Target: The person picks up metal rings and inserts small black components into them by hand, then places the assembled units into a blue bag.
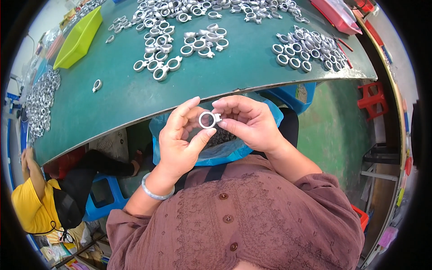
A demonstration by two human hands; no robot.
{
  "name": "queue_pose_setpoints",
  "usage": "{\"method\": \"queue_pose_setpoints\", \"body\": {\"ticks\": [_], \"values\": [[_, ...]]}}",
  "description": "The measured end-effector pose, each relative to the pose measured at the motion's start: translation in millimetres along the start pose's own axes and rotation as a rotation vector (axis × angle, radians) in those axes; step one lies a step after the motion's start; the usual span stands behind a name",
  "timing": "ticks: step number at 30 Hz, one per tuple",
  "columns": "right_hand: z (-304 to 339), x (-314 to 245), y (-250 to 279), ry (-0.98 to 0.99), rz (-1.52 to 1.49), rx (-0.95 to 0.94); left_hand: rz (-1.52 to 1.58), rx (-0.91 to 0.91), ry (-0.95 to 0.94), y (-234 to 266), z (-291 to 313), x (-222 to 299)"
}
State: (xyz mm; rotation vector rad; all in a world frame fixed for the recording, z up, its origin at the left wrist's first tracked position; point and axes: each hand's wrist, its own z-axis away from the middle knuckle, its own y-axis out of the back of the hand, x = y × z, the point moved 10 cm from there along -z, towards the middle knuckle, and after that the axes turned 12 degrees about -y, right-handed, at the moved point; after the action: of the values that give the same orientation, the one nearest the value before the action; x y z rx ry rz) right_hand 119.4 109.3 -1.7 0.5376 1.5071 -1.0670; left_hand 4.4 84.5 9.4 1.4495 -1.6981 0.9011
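Observation:
Between my two hands, just off the table's near edge, is a silvery metal ring [200, 126] with a small lug on its right side. My left hand [182, 132] pinches the ring's left rim with thumb and fingers. On the other side, my right hand [247, 121] has its thumb and fingertips closed at the lug. The ring's open face is turned up toward me. Below my hands, a blue plastic bag [245, 151] hangs over my lap with many small dark metal parts in it, partly hidden by my fingers.
The green table [121, 96] carries several heaps of similar rings, one heap [310, 47] at the right. A lime-green tray [78, 38] stands far left, a pink tray [335, 15] far right. A person in a yellow top [29, 207] sits at left. A red stool [372, 100] stands right.

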Motion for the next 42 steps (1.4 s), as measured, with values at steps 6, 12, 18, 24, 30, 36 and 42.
{"method": "queue_pose_setpoints", "body": {"ticks": [6,12,18,24,30,36,42], "values": [[-2.5,-33.2,6.3,0.209,0.313,0.073,-0.047,-0.004,-0.01,0.6,0.4,3.9],[-45.2,-93.3,10.5,0.529,0.969,0.312,0.26,0.089,0.309,-0.7,13.5,-26.1],[-80.9,-87.9,6.3,0.589,1.296,0.432,0.66,0.15,0.557,-9.7,25.5,-45.2],[-89.7,-82.6,5.8,0.536,1.324,0.408,0.605,0.15,0.545,-2.5,24.7,-43.8],[-41.8,-84.5,-30.3,0.708,1.148,0.158,0.532,0.221,0.502,6.0,11.3,-36.5],[-4.1,-75.9,-55.7,0.751,1.104,0.068,0.469,0.265,0.431,8.9,-0.7,-29.6],[-20.4,-43.2,-15.3,0.209,0.433,0.033,0.487,0.262,0.435,6.7,3.4,-30.3]]}}
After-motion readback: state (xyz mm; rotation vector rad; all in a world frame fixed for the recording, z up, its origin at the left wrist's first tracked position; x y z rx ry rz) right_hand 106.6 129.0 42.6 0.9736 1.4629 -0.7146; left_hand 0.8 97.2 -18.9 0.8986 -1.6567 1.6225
